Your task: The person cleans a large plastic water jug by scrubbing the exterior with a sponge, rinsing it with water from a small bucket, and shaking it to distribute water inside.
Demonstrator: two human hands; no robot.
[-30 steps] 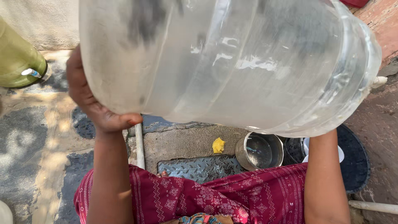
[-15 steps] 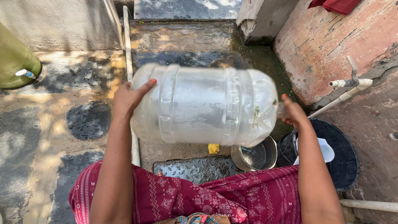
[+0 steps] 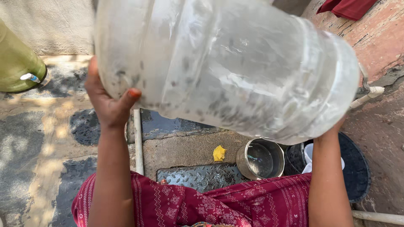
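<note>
Clothing: dark red patterned fabric (image 3: 219,204) spans the bottom edge, nearest the camera, from 7 to 5 o'clock.
Ground cover: a grey ridged metal plate (image 3: 195,176) lies just above the fabric, near 6 o'clock.
Pot: a round steel pot (image 3: 260,159) with a little water in it stands at 5 o'clock, beside the plate.
Scrap: a small crumpled yellow scrap (image 3: 219,153) lies on the concrete just left of the pot.
Dark basin: a round black basin (image 3: 357,172) sits at 4 o'clock, partly hidden by the right forearm; a white item lies inside it.
Pipe: a thin white pipe (image 3: 138,143) runs up the ground beside the left forearm.
Green vessel: an olive-green container with a small white tap (image 3: 17,69) stands at 9 o'clock, far left.
Left hand: the left hand (image 3: 108,103) presses against the jug's left end, thumb curled onto its wall, gripping it.
Right hand: the right hand (image 3: 334,126) is mostly hidden under the jug's right end, seemingly supporting it; the fingers cannot be seen.
Jug: a large clear plastic water jug with ribbed walls (image 3: 227,67) is held sideways in the air, filling the upper frame from 10 to 2 o'clock and blocking the ground behind; its walls look cloudy and speckled with dark flecks.
</note>
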